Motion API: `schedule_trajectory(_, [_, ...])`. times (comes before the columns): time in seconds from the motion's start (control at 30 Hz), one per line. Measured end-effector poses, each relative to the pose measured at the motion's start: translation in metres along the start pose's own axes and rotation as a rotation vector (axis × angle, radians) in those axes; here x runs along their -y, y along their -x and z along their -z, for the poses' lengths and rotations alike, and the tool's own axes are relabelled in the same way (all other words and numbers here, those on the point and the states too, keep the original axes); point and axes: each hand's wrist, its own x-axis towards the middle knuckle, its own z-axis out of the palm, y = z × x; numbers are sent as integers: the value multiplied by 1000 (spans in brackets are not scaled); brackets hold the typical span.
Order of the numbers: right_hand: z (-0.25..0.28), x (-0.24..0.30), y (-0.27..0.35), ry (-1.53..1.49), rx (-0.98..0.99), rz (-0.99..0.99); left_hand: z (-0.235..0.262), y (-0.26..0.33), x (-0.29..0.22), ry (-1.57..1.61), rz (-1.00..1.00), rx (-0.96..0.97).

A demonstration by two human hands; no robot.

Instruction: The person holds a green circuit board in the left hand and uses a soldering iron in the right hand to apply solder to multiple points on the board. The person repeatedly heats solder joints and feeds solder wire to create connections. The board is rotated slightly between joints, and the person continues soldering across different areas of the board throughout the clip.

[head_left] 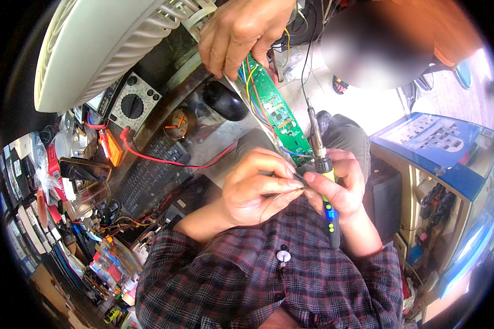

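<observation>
My left hand (263,186) is closed, its thumb and fingertips pinching a thin dark wire (296,189) in front of my chest. Close beside it, my right hand (343,183) grips a soldering iron (329,205) with a black and yellow-green handle and a lit blue display. The iron's metal shaft points away from me. My right thumb lies near the wire; whether it also pinches it is hard to see. Just beyond my hands is a long green circuit board (280,112) with coloured wires along it. Another person's hand (247,35) holds its far end from above.
On the left stand a white fan-like housing (110,49), a multimeter (134,102), a dark keyboard (153,170) and a cluttered bench. A red lead (164,159) runs across toward my lap. A blue-topped cabinet (433,142) is at right. Another person (450,27) is at far right.
</observation>
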Motion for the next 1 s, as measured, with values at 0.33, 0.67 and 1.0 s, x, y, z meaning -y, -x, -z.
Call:
schedule_trajectory(0.33, [-3, -2, -5, 2, -29, -18, 10, -6, -2, 18, 43, 34])
schedule_trajectory(0.67, [-16, -1, -28, -38, -65, -13, 19, -3, 4, 84, 127, -51])
schedule_trajectory(1.0, [-15, -4, -21, -77, -12, -54, 19, 3, 12, 121, 143, -122])
